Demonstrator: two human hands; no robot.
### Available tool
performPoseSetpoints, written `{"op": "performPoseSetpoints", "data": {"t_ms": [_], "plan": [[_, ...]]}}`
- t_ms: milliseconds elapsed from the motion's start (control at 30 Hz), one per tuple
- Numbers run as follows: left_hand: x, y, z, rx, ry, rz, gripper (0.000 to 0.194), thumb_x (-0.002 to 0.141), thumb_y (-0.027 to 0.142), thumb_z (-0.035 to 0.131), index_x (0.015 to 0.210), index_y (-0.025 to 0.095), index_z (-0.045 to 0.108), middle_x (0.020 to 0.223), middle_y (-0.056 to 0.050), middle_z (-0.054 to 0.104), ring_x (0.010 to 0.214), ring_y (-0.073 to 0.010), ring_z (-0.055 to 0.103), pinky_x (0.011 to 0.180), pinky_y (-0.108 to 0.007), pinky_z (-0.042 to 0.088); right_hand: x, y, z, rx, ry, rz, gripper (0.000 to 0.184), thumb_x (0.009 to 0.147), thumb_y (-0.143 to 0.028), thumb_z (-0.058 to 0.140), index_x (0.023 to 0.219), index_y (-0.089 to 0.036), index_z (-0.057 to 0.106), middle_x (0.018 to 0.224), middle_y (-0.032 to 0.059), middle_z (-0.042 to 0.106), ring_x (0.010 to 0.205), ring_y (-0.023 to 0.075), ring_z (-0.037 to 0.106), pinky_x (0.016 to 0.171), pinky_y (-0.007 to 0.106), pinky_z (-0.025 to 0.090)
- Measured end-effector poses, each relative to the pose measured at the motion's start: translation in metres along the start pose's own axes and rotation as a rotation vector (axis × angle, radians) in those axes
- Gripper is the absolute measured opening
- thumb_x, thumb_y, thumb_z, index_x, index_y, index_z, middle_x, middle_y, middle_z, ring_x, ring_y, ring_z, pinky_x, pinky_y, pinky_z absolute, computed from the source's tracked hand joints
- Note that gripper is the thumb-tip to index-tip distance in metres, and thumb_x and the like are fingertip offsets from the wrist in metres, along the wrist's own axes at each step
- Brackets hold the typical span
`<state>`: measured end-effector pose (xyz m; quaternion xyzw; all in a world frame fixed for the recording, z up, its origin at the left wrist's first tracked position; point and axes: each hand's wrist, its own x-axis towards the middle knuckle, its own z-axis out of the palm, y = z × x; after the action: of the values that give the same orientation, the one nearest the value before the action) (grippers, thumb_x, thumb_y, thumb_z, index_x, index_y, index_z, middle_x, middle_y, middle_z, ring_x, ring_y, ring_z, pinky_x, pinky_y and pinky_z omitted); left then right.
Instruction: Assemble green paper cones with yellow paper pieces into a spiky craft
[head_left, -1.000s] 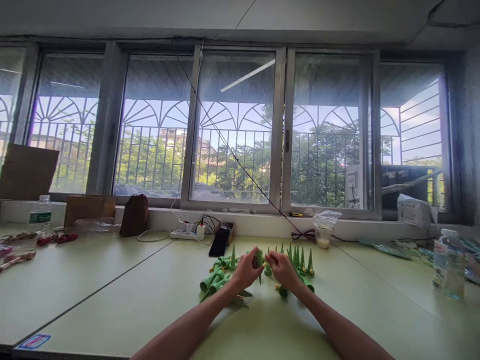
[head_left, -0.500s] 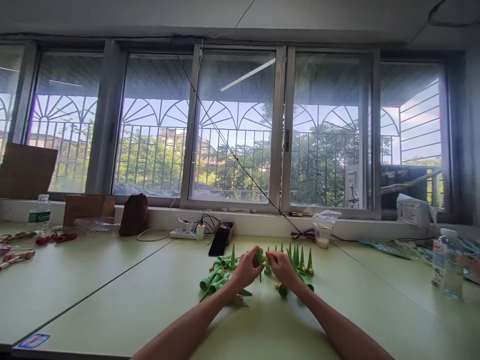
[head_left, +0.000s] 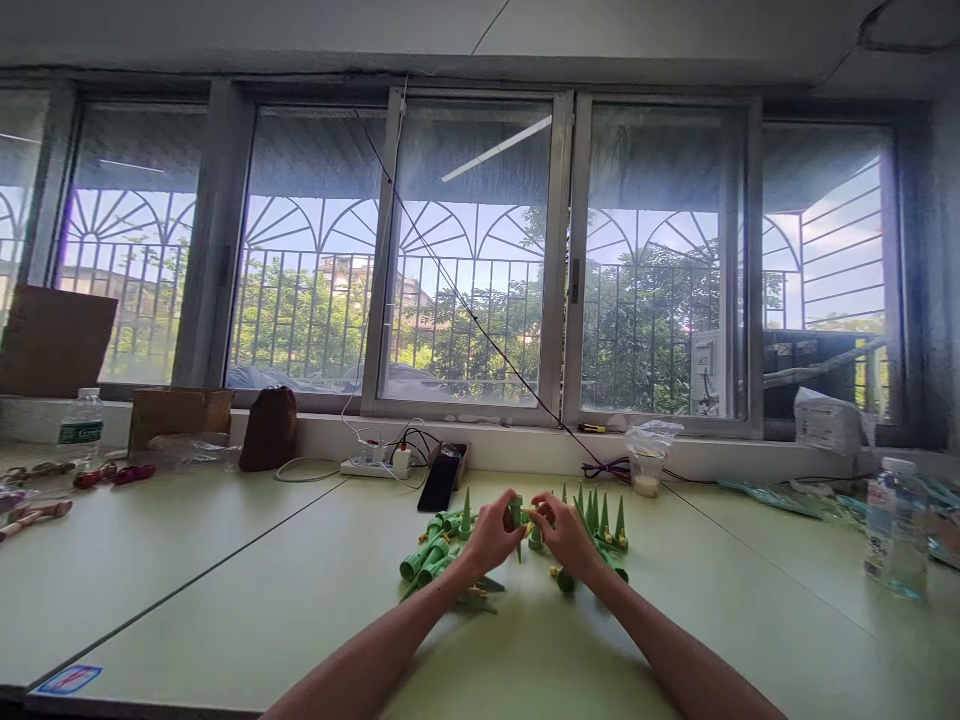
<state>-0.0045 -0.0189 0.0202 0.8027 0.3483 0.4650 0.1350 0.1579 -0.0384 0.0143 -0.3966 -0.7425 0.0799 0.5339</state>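
Note:
My left hand point(head_left: 491, 535) is closed round a green watering spike point(head_left: 519, 540), its pointed end down, held above the table. Facing it, my right hand point(head_left: 559, 532) pinches a small yellow valve point(head_left: 529, 512) at the side of that spike. Whether the valve is fixed to the spike I cannot tell. Behind and right of my right hand, several green spikes point(head_left: 619, 525) stand point up with yellow pieces at their bases. A loose pile of green spikes point(head_left: 427, 560) lies left of my left hand. Under my right wrist rests another spike point(head_left: 564, 579).
A phone point(head_left: 439, 484) lies in a box near the sill, by a power strip point(head_left: 367, 467). Beyond the standing spikes is a bagged plastic cup point(head_left: 645, 468). Water bottles point(head_left: 896, 530) stand at both sides, with a brown pouch point(head_left: 268, 430) on the left.
The fingers of my right hand have opened slightly and shifted, so the yellow valve between them now shows. My left hand still holds the spike in nearly the same place.

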Motion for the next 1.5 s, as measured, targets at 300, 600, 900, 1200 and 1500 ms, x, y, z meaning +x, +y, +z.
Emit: {"op": "performPoseSetpoints", "data": {"t_ms": [300, 600, 900, 1200, 1500], "plan": [[-0.004, -0.004, 0.005, 0.005, -0.034, 0.032, 0.027, 0.07, 0.023, 0.059, 0.096, 0.02, 0.053, 0.054, 0.007, 0.051, 0.052, -0.0114, 0.048, 0.051, -0.021, 0.031, 0.0, -0.003, -0.003, -0.091, -0.029, -0.048, 0.02, 0.084, -0.024, 0.046, 0.067, -0.017, 0.055, 0.061, -0.0002, 0.057, 0.057, 0.0128, 0.048, 0.057, 0.022, 0.033], [-0.005, -0.004, 0.005, 0.008, -0.043, 0.047, 0.028, 0.07, 0.022, 0.059, 0.098, 0.02, 0.053, 0.054, 0.008, 0.049, 0.052, -0.0109, 0.045, 0.051, -0.021, 0.03, -0.002, 0.0, -0.001, -0.11, -0.035, -0.031, 0.023, 0.085, -0.025, 0.044, 0.066, -0.017, 0.055, 0.061, -0.0005, 0.055, 0.058, 0.0122, 0.045, 0.056, 0.022, 0.03], [-0.005, -0.003, 0.006, -0.011, -0.054, 0.069, 0.025, 0.071, 0.021, 0.058, 0.095, 0.019, 0.052, 0.055, 0.008, 0.048, 0.052, -0.0102, 0.045, 0.051, -0.021, 0.03, -0.001, 0.005, 0.003, -0.169, -0.05, -0.004, 0.031, 0.089, -0.029, 0.036, 0.062, -0.018, 0.046, 0.059, -0.0009, 0.05, 0.056, 0.0115, 0.04, 0.055, 0.023, 0.026], [-0.006, 0.001, 0.007, 0.005, -0.068, 0.081, 0.024, 0.072, 0.019, 0.057, 0.096, 0.019, 0.05, 0.058, 0.008, 0.048, 0.054, -0.0097, 0.045, 0.052, -0.02, 0.03, 0.001, 0.008, 0.007, -0.25, -0.047, 0.014, 0.038, 0.094, -0.032, 0.027, 0.06, -0.019, 0.04, 0.057, -0.0003, 0.047, 0.054, 0.0122, 0.037, 0.055, 0.025, 0.023], [0.001, -0.004, 0.004, 0.027, -0.065, 0.056, 0.028, 0.067, 0.016, 0.059, 0.094, 0.018, 0.051, 0.052, 0.009, 0.047, 0.051, -0.0091, 0.045, 0.05, -0.02, 0.03, 0.002, 0.007, 0.007, -0.171, -0.058, 0.023, 0.044, 0.095, -0.04, 0.029, 0.059, -0.019, 0.043, 0.055, -0.0007, 0.048, 0.052, 0.0116, 0.037, 0.053, 0.025, 0.024]]}}
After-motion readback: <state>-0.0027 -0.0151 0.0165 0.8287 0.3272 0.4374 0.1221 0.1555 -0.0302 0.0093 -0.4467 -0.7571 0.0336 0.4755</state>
